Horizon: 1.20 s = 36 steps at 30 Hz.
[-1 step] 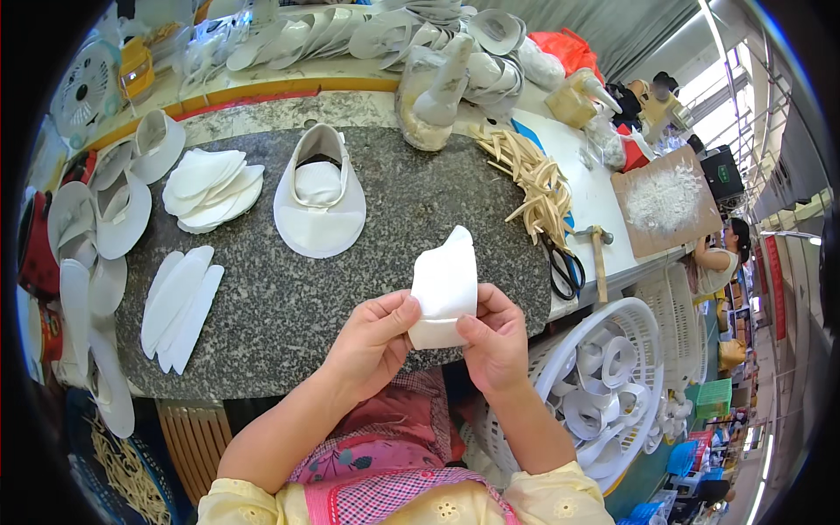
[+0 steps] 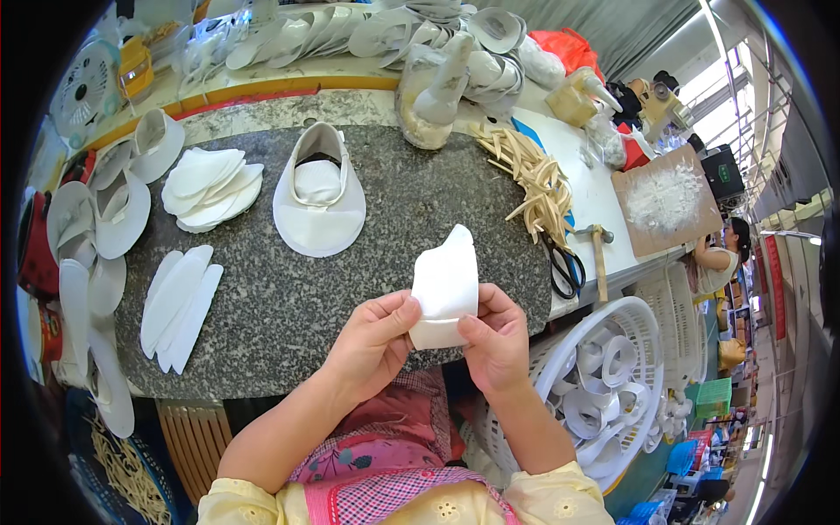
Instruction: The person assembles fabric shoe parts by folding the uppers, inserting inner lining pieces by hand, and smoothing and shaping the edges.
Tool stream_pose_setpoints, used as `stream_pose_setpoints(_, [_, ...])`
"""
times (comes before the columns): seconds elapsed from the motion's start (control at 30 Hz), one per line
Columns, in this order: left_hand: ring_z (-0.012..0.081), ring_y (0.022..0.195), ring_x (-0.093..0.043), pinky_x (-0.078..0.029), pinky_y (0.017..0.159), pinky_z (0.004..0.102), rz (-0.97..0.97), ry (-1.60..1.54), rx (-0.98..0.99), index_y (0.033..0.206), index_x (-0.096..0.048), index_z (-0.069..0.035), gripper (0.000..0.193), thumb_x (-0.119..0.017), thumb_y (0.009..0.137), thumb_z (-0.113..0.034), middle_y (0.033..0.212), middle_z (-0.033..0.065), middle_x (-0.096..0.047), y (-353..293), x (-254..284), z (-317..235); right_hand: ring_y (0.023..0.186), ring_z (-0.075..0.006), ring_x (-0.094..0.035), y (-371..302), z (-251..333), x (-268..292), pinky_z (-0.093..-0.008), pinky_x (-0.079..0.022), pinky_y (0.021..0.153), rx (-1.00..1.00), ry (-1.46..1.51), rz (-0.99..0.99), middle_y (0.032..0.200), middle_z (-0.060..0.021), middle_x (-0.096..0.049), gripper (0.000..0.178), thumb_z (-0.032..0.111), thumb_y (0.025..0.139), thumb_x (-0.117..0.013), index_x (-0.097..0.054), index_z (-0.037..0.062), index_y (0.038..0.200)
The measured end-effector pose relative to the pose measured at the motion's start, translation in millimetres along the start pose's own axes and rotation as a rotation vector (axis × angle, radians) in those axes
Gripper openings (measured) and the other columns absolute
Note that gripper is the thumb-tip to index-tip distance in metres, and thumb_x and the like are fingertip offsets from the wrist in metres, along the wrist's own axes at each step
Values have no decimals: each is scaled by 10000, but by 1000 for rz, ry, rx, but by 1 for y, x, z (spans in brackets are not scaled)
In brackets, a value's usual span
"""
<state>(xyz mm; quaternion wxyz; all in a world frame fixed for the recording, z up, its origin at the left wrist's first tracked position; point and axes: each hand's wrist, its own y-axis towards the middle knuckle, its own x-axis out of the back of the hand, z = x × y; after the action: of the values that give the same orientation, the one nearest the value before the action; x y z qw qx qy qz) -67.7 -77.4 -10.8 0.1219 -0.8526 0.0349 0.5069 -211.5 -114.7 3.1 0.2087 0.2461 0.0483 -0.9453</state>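
Note:
My left hand (image 2: 373,337) and my right hand (image 2: 495,343) hold a white, stiff-looking shoe piece (image 2: 445,278) between them, just above the near edge of the stone slab. Thumbs press on its lower part, where a band runs across, and its narrow end points away from me. What the fingers behind it do is hidden. Farther off on the slab lies a pale shoe upper (image 2: 322,223) with a rounded opening. To its left sits a pile of rounded white pieces (image 2: 210,188), and nearer me a fan of long white strips (image 2: 181,306).
Black scissors (image 2: 567,269) and a hammer (image 2: 598,262) lie right of the speckled slab (image 2: 385,201), near a heap of tan strips (image 2: 529,179). A glue bottle (image 2: 442,92) stands at the back. A white basket of parts (image 2: 652,337) is at my right; white uppers (image 2: 122,214) line the left edge.

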Motion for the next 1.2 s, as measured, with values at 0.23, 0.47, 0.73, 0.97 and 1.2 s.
stream_pose_setpoints(0.23, [128,846,-550,-422,778,262,-12,163,-153,974,-556,40,213,-561,809,-95,908,81,-594,-1,2,9,815,-117,-548,-2,5,-3,-249,-443,744,32,-142,27,906,-85,-575,317,-4,715,-630,-501,-50,1001])
stream_pose_setpoints(0.47, [115,824,-544,-421,752,254,-41,115,-206,956,-563,41,181,-547,811,-67,878,74,-596,0,2,10,810,-110,-545,1,0,-3,-233,-446,709,55,-216,46,909,-85,-568,322,-39,716,-607,-494,-62,1016])
stream_pose_setpoints(0.73, [116,795,-556,-424,735,250,121,495,55,946,-545,-6,279,-640,701,-97,874,48,-593,40,-13,-38,660,-229,-571,1,9,13,-268,-450,589,514,-1058,120,778,-113,-568,301,-40,631,-623,-570,22,921])
stream_pose_setpoints(0.97, [84,745,-556,-431,683,229,308,696,68,894,-574,-14,282,-698,643,-49,823,23,-608,80,2,-59,1012,-253,-470,53,76,214,-338,-363,869,555,-1239,-661,1036,-113,-519,410,141,699,-631,-501,39,1074])
stream_pose_setpoints(1.2, [119,802,-563,-435,741,269,296,1079,183,748,-611,-22,130,-678,638,-10,799,45,-626,65,47,-63,905,-349,-520,79,105,345,-407,-413,792,-124,-1940,-861,955,-188,-557,411,323,710,-598,-549,26,990])
